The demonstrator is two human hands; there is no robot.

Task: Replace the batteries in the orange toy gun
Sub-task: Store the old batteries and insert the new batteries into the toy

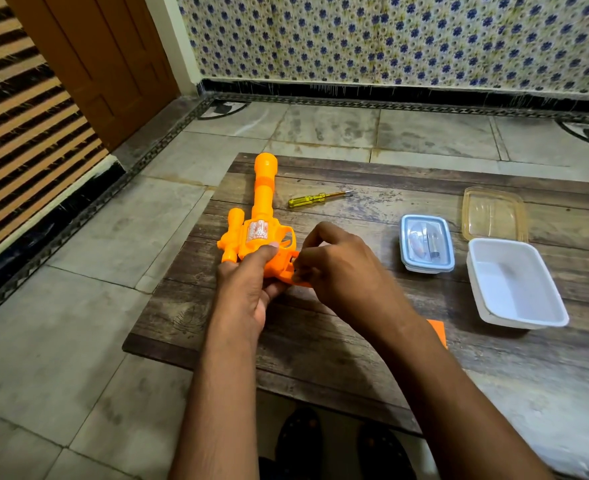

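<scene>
Hands were busy at the near left part of the wooden table [321,358]. My left hand [248,289] was wrapped round the back of the orange toy gun [260,223], with my thumb pressed on its side. The gun lay on the table with its long barrel pointing away from me, toward the tiled wall [390,36]. My right hand [341,271] had its fingers curled in at the gun's handle, touching the orange plastic there. I could not tell what those fingers were pinching, because my hand hid it.

A yellow screwdriver [317,197] lay on the table just past the gun, off to the right of the barrel. Farther right sat a small box with a blue rim [426,242] and its lid on, with something inside that I could not make out. Next to it was a white tub [515,285] with no lid, and a clear lid [492,214] lay just behind the tub. A flat orange piece [438,332] peeked out from beside my right wrist. My feet in dark sandals [300,441] were on the floor under the table's near edge.
</scene>
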